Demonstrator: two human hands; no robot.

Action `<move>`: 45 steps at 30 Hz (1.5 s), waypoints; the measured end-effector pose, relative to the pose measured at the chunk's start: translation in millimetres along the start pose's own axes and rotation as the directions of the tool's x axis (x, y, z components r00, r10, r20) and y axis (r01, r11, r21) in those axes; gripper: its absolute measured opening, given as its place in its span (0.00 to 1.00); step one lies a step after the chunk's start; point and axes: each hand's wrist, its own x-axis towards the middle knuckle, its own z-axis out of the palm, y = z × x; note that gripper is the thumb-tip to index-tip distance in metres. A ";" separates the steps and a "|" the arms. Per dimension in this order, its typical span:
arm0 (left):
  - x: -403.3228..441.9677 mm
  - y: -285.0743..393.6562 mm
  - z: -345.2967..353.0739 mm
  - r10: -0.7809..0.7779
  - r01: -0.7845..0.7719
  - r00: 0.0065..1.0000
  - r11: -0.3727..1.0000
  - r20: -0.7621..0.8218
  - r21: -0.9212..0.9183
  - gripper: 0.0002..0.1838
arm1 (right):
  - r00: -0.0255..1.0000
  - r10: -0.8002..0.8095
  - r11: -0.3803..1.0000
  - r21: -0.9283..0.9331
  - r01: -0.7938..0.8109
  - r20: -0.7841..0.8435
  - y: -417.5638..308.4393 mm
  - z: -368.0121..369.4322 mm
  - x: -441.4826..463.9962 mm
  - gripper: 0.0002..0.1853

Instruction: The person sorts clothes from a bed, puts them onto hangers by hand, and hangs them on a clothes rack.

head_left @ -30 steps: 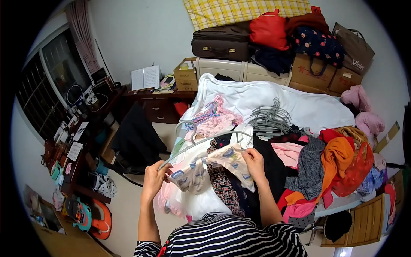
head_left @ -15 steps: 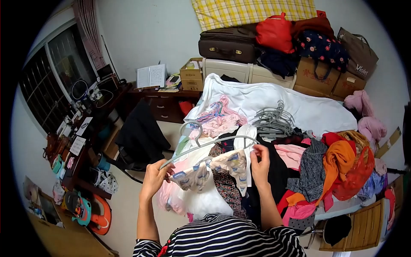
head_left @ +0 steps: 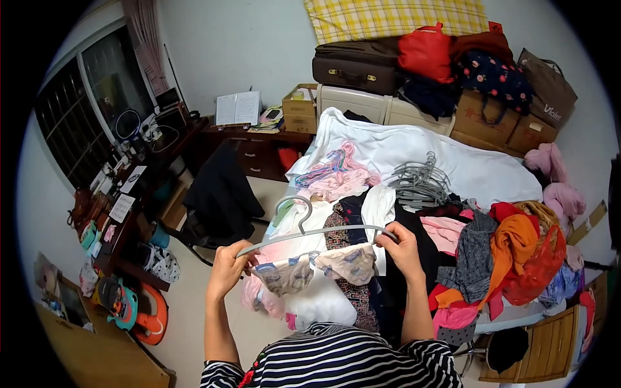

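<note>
Left hand [head_left: 228, 268] left of frame centre, fingers [head_left: 241, 249] curled in a pinch. Right hand [head_left: 403, 251] right of centre, slightly higher, likewise pinching. Left forearm [head_left: 220, 326] and right forearm [head_left: 415, 310] rise from lower frame, bare, well apart.

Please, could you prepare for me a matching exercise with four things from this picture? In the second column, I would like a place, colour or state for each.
Things:
1. Hanger
2. Patterned garment
3. Notebook
4. Suitcase

Descriptions:
A. Open, with its pages showing
B. Dark brown
C. Held by the left hand and the right hand
D. Pale, with blue patches

Right pairs: 1-C; 2-D; 3-A; 4-B
</note>
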 end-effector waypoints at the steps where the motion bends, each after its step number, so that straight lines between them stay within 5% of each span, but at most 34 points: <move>1: -3.5 -0.7 -2.9 0.008 -0.008 1.000 1.000 0.016 0.003 0.10 | 0.997 0.009 1.000 0.003 -0.009 0.077 -4.0 -0.4 -0.9 0.06; 7: -23.2 -2.9 -18.6 -0.017 0.017 1.000 0.999 0.001 -0.033 0.09 | 0.909 -0.007 0.982 0.173 -0.072 0.417 -24.5 8.5 -5.5 0.12; 16: -59.0 8.2 -29.0 -0.046 0.104 0.935 0.983 -0.351 0.148 0.01 | 0.899 -0.043 0.945 0.311 -0.105 0.435 -18.6 46.9 -0.3 0.15; 18: -68.9 7.1 -26.2 0.181 0.044 0.850 0.912 -0.495 0.409 0.06 | 0.885 -0.067 0.944 0.317 -0.094 0.461 -14.5 51.9 7.7 0.16; 19: -78.1 7.0 -29.6 0.127 0.084 0.882 0.905 -0.453 0.417 0.17 | 0.878 -0.091 0.951 0.302 -0.063 0.470 -13.5 54.4 12.4 0.15; 20: -85.8 11.1 -25.9 0.118 0.115 0.863 0.901 -0.492 0.419 0.17 | 0.873 -0.087 0.937 0.338 -0.092 0.479 -12.7 58.3 15.6 0.14; 22: -100.6 20.9 -12.0 0.284 0.112 0.675 0.873 -0.681 0.475 0.27 | 0.869 -0.097 0.933 0.348 -0.090 0.486 -7.7 63.4 20.8 0.14; 24: -119.8 -6.1 0.1 0.212 0.172 0.644 0.896 -0.735 0.409 0.36 | 0.883 -0.132 0.941 0.337 -0.031 0.451 -4.4 69.7 23.1 0.18; 26: -130.8 -27.1 21.8 -0.129 -0.018 0.384 0.989 -0.914 -0.147 0.39 | 0.874 -0.140 0.912 0.404 -0.069 0.465 -5.7 74.5 21.0 0.18; 28: -144.3 -32.6 32.6 -0.229 -0.002 0.427 0.967 -0.875 -0.254 0.43 | 0.854 -0.157 0.901 0.426 -0.081 0.496 -0.7 79.7 19.6 0.18; 30: -152.7 -28.7 45.1 -0.367 -0.024 0.608 0.878 -0.705 -0.477 0.42 | 0.835 -0.176 0.890 0.446 -0.091 0.522 0.1 84.3 16.8 0.17; 34: -164.6 0.9 44.4 -0.274 -0.039 0.708 0.905 -0.651 -0.424 0.34 | 0.773 -0.239 0.873 0.479 -0.095 0.588 -15.2 100.5 9.9 0.17; 35: -168.0 -0.8 45.5 -0.302 -0.055 0.633 0.901 -0.713 -0.431 0.22 | 0.761 -0.250 0.872 0.481 -0.092 0.599 -20.8 105.3 7.0 0.18; 38: -196.4 -25.8 37.2 -0.344 -0.047 0.566 0.894 -0.749 -0.446 0.13 | 0.732 -0.283 0.865 0.495 -0.084 0.620 -33.7 119.5 -2.8 0.18; 45: -242.8 -8.9 13.4 -0.327 -0.167 0.446 0.884 -0.833 -0.436 0.13 | 0.623 -0.303 0.829 0.522 -0.202 0.722 -59.1 169.3 -35.1 0.14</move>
